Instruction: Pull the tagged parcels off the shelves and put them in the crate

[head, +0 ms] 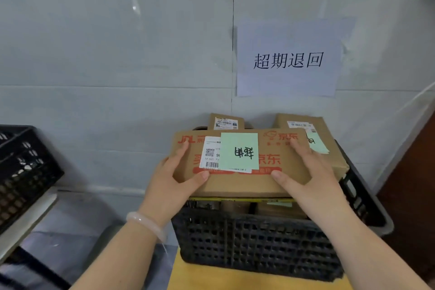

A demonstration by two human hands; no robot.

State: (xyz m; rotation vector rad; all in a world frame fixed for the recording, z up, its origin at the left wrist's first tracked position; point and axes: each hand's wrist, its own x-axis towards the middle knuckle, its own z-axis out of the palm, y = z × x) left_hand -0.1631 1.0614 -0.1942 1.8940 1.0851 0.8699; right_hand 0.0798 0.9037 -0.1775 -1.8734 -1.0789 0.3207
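- The left hand [174,179] and right hand [303,172] clasp the box [235,183] by its two ends.
- The box lies on top of the full crate [259,242].
- It looks like stiff, light cardboard, so the end grips suit it.

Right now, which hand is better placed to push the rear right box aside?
Likely right. The right hand holds the front box beside the rear right box; the left hand is farther.

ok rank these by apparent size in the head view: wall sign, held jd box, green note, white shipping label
1. JD box, wall sign: nearly alike, box nearer, so unranked
2. green note
3. white shipping label, visible part only; the note covers the rest
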